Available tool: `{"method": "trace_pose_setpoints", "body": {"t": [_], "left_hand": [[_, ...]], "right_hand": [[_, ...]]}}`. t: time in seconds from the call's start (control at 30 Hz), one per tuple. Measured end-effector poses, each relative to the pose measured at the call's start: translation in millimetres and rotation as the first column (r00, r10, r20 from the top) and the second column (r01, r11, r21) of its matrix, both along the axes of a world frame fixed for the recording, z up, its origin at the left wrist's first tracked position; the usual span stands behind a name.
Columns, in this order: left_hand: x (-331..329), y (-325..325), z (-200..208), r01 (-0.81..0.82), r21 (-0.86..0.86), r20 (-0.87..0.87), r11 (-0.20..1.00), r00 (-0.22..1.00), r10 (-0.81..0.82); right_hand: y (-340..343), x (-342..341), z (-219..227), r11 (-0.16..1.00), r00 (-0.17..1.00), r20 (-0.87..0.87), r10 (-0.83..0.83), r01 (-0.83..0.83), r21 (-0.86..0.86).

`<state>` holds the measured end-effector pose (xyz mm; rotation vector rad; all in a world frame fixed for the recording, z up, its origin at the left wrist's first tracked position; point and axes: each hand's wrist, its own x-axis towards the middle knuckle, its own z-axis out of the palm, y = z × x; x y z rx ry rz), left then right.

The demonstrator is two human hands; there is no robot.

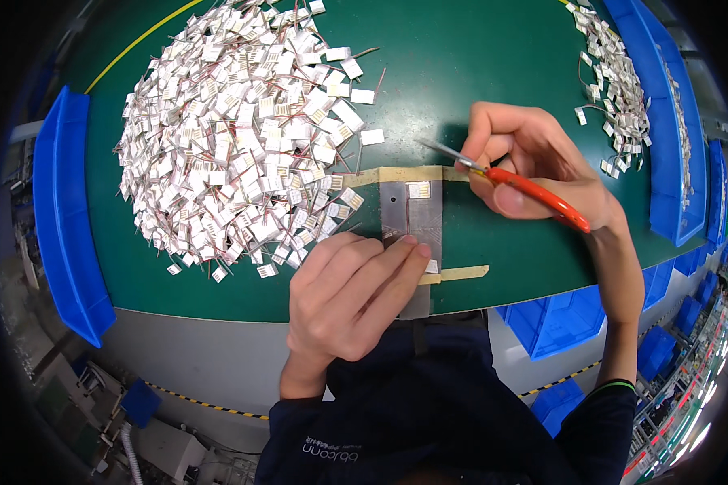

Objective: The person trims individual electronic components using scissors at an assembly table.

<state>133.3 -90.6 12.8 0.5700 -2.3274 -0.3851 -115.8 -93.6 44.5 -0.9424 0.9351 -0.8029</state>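
A grey metal plate is taped to the green table in front of me. On its upper part lies a small white connector with gold contacts, its thin wires running down toward my left hand. That hand is closed, its fingertips pressed together on the wires against the plate. A white end piece shows just beside the fingertips. Above and to the right of the plate, my right hand grips red-handled scissors, their thin metal blades pointing up and left. The scissors are raised off the connector.
A large heap of white connectors with wires covers the table's left side. A smaller heap lies at the far right. Blue bins flank the table at left and right. Masking tape crosses the plate.
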Motion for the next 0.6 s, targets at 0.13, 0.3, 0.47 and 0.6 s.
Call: {"method": "trace_pose_setpoints", "body": {"t": [0.13,0.3,0.47,0.6], "left_hand": [[2.8,2.2,-3.3,-0.015,0.01,0.01,1.0,1.0,0.015],[3.1,1.8,-4.9,-0.008,-0.014,-0.022,1.0,1.0,0.007],[3.2,2.3,-4.3,-0.013,-0.01,-0.019,1.0,1.0,0.013],[-1.5,4.0,0.6,-0.08,0.033,-0.036,0.996,0.996,0.081]], "right_hand": [[-2.3,-1.6,6.3,0.974,0.99,0.018,0.143,-0.144,0.178],[1.6,2.2,12.1,0.898,0.956,-0.07,0.283,-0.239,0.369],[1.0,7.8,7.7,0.897,0.927,-0.175,0.331,-0.252,0.364],[-1.6,9.2,12.0,0.904,0.946,-0.154,0.285,-0.212,0.371]]}}
